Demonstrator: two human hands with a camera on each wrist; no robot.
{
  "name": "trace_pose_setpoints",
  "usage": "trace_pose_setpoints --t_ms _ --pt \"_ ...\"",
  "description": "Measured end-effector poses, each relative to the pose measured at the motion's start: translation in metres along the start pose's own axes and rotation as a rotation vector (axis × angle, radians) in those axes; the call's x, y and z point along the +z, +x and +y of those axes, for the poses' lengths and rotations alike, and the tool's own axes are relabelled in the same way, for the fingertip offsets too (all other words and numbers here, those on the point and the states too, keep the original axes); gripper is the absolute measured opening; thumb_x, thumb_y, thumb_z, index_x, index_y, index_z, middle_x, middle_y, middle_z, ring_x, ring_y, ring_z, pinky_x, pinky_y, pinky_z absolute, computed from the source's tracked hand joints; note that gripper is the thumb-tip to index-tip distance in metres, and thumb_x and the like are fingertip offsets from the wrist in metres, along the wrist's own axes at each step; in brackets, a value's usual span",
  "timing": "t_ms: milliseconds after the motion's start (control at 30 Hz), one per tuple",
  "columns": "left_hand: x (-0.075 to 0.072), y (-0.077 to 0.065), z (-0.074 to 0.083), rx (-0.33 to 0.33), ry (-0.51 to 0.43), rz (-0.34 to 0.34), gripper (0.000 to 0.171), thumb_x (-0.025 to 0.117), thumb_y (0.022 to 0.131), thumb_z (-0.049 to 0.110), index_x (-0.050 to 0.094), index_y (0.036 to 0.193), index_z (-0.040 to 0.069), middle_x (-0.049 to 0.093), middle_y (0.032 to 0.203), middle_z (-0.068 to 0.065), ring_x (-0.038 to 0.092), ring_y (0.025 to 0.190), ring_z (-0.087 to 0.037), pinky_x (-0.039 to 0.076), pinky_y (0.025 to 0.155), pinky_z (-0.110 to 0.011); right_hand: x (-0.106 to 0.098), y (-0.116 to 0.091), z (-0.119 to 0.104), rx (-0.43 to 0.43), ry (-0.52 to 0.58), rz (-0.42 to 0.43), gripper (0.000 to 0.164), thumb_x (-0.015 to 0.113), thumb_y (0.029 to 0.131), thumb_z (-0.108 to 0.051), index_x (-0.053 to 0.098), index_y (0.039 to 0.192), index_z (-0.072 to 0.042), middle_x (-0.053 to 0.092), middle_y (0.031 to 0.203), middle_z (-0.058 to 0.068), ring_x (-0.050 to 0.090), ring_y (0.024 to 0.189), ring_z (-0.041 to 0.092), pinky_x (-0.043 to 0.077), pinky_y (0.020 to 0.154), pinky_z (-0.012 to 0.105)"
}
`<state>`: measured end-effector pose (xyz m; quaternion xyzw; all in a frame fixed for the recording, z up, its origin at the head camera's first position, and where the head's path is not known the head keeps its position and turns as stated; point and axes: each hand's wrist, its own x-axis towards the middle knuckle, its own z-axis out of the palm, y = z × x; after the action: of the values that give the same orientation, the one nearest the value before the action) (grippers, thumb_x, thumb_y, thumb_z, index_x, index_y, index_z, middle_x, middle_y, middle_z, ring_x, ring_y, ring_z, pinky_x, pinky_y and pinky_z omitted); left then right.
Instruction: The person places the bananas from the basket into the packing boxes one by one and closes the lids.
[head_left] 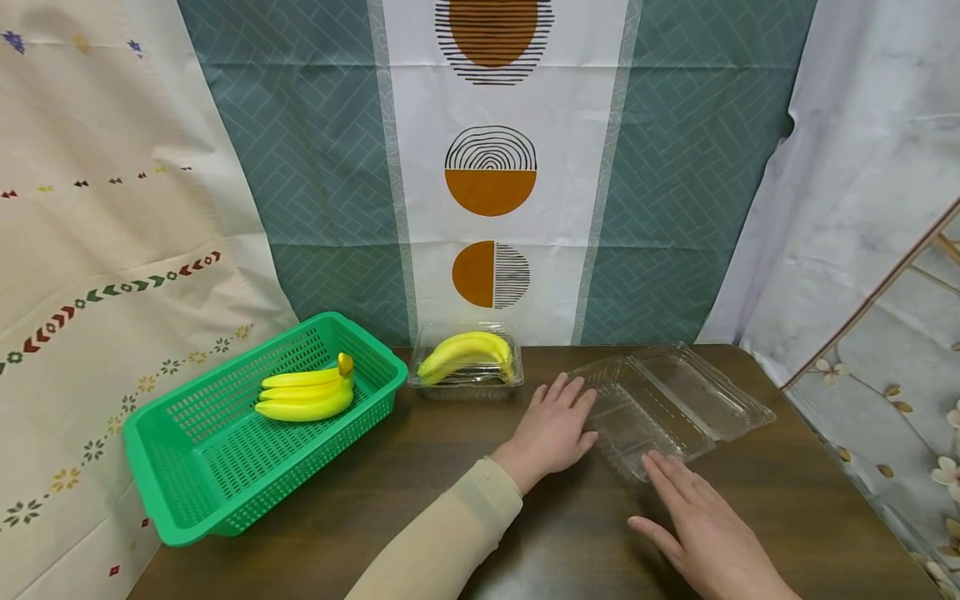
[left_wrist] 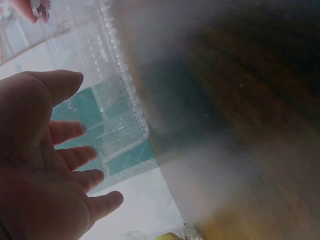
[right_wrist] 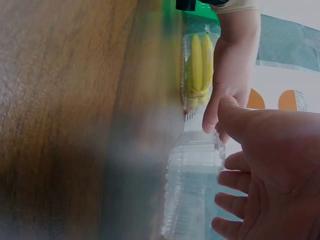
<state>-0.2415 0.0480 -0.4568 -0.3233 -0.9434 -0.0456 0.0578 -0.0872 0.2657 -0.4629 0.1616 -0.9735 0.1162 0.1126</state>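
Note:
A clear plastic clamshell container (head_left: 637, 412) lies on the table at the right, its lid (head_left: 705, 387) folded back to the far right. My left hand (head_left: 551, 427) is at the container's left edge with its fingers stretched out. Near its front edge is my right hand (head_left: 705, 525), fingers straight and thumb spread to the side. In the left wrist view the left palm (left_wrist: 45, 155) faces the container wall (left_wrist: 120, 110), nothing gripped. The right wrist view has the right hand (right_wrist: 270, 165) beside the clear plastic (right_wrist: 195, 165); whether its fingertips touch is hard to tell.
A second clamshell container (head_left: 491, 387) holding bananas (head_left: 468, 354) stands at the back, near the curtain (head_left: 322, 167). At the left sits a green plastic basket (head_left: 255, 521) with a bunch of bananas (head_left: 307, 400) in it. The dark wooden table (head_left: 360, 517) ends at the curtains.

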Motion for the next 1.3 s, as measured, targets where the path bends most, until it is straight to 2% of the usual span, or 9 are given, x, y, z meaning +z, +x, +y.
trace_pose_setpoints --t_ms 267,900,1300 --pt "0.004 -0.005 -0.003 -0.001 -0.023 -0.024 0.066 0.062 0.112 0.049 0.046 0.170 0.020 0.037 0.177 -0.006 0.027 0.166 -0.030 0.031 0.130 -0.053 0.002 -0.003 0.002 -0.006 -0.007 0.015 0.083 0.082 0.100 -0.048 0.054 0.159 0.003 0.055 0.162 0.025 0.055 0.146 0.046 0.046 0.114 0.067" --pt "0.001 -0.026 0.000 0.020 0.019 -0.056 0.065 0.058 0.113 0.052 0.046 0.169 0.020 0.037 0.178 -0.002 0.024 0.167 -0.025 0.029 0.131 -0.053 0.001 -0.002 0.013 0.089 0.045 -0.011 0.086 0.080 0.101 -0.051 0.052 0.161 0.003 0.050 0.165 0.026 0.051 0.148 0.050 0.045 0.112 0.070" --pt "0.001 -0.038 0.002 0.040 0.035 -0.033 0.066 0.060 0.112 0.052 0.048 0.168 0.020 0.039 0.176 -0.003 0.027 0.166 -0.027 0.031 0.129 -0.056 0.000 -0.003 0.014 0.114 0.058 -0.024 0.087 0.078 0.102 -0.053 0.050 0.162 0.004 0.049 0.165 0.028 0.050 0.147 0.052 0.044 0.112 0.070"
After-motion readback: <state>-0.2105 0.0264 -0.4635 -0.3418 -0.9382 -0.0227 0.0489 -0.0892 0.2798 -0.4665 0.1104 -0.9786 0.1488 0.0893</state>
